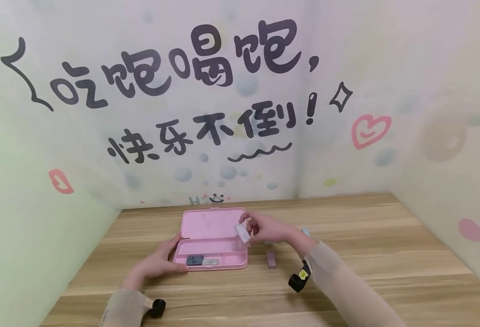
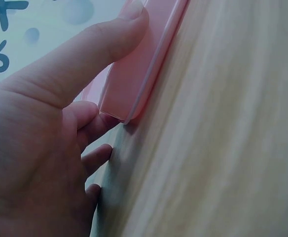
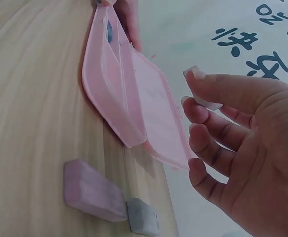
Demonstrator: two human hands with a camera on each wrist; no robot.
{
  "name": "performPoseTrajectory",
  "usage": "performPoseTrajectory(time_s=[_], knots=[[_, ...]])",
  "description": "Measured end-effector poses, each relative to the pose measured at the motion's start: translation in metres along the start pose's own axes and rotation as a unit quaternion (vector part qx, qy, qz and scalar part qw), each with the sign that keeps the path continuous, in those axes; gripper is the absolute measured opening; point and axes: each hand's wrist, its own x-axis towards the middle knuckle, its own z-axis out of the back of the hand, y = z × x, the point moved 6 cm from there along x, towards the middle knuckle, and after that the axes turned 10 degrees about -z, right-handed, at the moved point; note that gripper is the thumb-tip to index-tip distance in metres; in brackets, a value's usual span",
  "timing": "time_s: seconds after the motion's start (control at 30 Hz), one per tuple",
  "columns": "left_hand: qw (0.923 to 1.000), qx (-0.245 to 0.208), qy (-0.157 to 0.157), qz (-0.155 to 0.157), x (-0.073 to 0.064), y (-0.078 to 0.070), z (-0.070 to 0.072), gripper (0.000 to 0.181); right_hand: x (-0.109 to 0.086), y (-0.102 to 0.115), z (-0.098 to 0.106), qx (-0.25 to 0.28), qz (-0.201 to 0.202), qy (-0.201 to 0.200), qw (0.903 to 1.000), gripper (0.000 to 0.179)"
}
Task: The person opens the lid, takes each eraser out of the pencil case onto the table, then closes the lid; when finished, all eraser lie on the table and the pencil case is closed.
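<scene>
A pink pencil case [image 1: 200, 246] lies with its lid folded back on the wooden table. My left hand [image 1: 158, 263] grips its left end, thumb on the front wall and fingers around the side, as the left wrist view shows. Above the case's right end, my right hand [image 1: 269, 228] pinches a small whitish block [image 1: 242, 233], like an eraser, between thumb and fingers. In the front compartment lie a dark block [image 1: 195, 260] and a pale block [image 1: 210, 262], end to end. A mauve block [image 3: 94, 192] rests on the table to the right, near a grey block [image 3: 143, 217].
Something light blue [image 1: 305, 231] shows partly behind the right wrist. A printed backdrop wall [image 1: 240, 181] rises behind the table [image 1: 366, 254], with side walls at left and right. Each wrist carries a small black camera.
</scene>
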Motion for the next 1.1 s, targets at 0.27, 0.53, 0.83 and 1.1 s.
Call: performPoseTrajectory(time_s=[0.27, 0.53, 0.83, 1.1], knots=[[0.9999, -0.01, -0.002, -0.006, 0.0, 0.001, 0.001, 0.113, -0.018, -0.008, -0.003, 0.003, 0.0, -0.005, 1.0, 0.052], [0.9999, -0.007, 0.001, -0.01, 0.0, -0.002, 0.001, 0.112, -0.035, -0.019, 0.0, -0.016, -0.009, -0.024, 0.9996, 0.051], [0.9999, -0.013, 0.001, 0.0, 0.0, -0.003, 0.001, 0.113, -0.052, -0.027, 0.005, -0.034, -0.012, -0.054, 0.9979, 0.051], [0.9999, -0.011, 0.004, -0.001, 0.0, -0.001, 0.0, 0.113, -0.063, -0.033, 0.007, -0.038, -0.014, -0.062, 0.9973, 0.053]])
